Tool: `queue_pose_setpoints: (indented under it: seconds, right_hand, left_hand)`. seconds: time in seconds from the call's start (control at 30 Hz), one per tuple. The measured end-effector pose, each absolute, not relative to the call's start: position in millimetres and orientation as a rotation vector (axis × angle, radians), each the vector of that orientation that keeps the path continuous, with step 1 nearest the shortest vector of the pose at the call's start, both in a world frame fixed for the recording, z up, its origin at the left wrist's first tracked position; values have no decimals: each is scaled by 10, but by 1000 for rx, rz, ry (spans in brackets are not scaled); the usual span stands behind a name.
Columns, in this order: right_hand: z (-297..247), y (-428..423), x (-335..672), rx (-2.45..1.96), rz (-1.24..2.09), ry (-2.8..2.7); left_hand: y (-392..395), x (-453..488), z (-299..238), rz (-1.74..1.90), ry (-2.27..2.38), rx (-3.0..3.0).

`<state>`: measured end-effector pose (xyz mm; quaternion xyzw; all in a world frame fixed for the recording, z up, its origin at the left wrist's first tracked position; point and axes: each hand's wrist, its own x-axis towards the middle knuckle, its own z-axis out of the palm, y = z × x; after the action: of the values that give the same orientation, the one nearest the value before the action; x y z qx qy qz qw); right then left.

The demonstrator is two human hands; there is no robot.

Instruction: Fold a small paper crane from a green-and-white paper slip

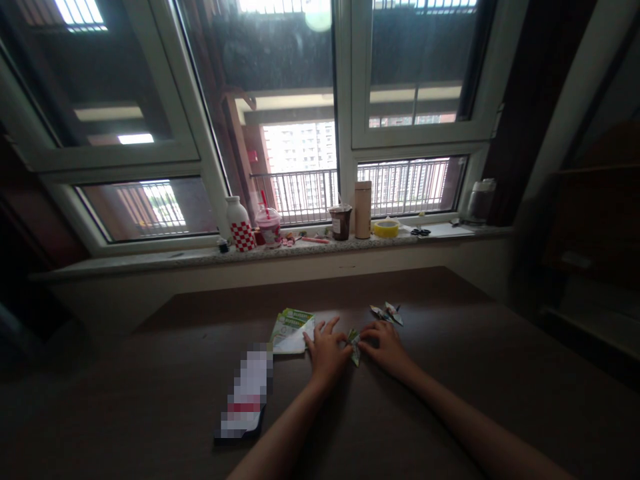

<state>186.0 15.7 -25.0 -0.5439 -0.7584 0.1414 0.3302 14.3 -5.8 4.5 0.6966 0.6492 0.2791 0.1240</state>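
Observation:
A small folded paper piece [355, 347], green and white, is on the brown table between my two hands. My left hand [327, 353] pinches its left side with thumb and index finger, while the other fingers spread toward a stack of green printed paper sheets [291, 325]. On the piece's right side, the bent fingers of my right hand [387, 348] grip its edge. Just beyond my right hand lie folded paper shapes [387, 313] with pointed ends. The fingertips partly cover the piece, so its exact fold cannot be made out.
A pixelated phone-like object [245, 393] lies left of my left forearm. Along the windowsill [200, 257] stand a checkered bottle [240, 227], a pink cup [270, 230], a dark cup [341, 223], a tan thermos [363, 210], yellow tape [387, 230] and scissors [421, 232].

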Motion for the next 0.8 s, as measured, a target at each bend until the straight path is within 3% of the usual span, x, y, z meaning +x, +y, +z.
queue_pose_setpoints:
  seconds: [0.8]
  right_hand:
    - [-178,154,1783,-1573,437,-1955]
  left_hand:
    - [-124,98,111,632,1925,2026]
